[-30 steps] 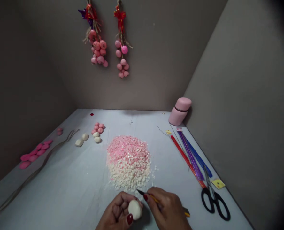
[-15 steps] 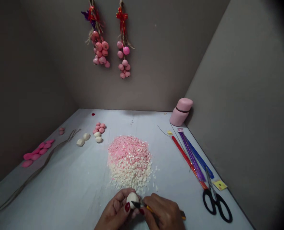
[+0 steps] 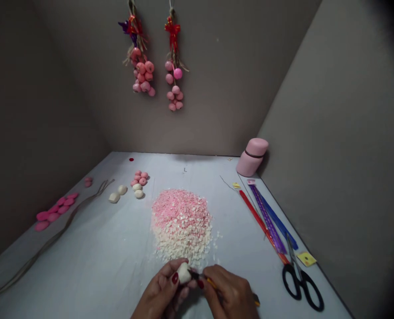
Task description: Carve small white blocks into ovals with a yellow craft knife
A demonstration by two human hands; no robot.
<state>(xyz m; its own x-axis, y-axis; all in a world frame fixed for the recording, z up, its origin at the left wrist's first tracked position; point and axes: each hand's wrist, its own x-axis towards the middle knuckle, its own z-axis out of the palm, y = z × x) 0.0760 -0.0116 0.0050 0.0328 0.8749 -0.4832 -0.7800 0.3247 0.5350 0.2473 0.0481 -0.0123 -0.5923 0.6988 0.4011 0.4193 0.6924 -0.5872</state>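
Near the table's front edge, my left hand (image 3: 166, 287) is closed around a small white rounded piece (image 3: 184, 273), thumb on its near side. My right hand (image 3: 230, 288) grips a craft knife (image 3: 211, 282) with a yellow-and-black handle. Its dark blade meets the right side of the white piece; the tip is partly hidden. Just beyond both hands lies a heap of pink and white shavings (image 3: 181, 223).
To the left lie white pieces (image 3: 114, 197), pink balls (image 3: 139, 177), bright pink pieces (image 3: 57, 207) and twine (image 3: 60, 230). On the right are ribbons (image 3: 266, 212), scissors (image 3: 298, 274) and a pink flask (image 3: 251, 157). Pink ball strands (image 3: 143, 71) hang on the back wall.
The white piece has been turned in my left hand. The knife blade has shifted from across its front to its right side. The view has moved slightly.
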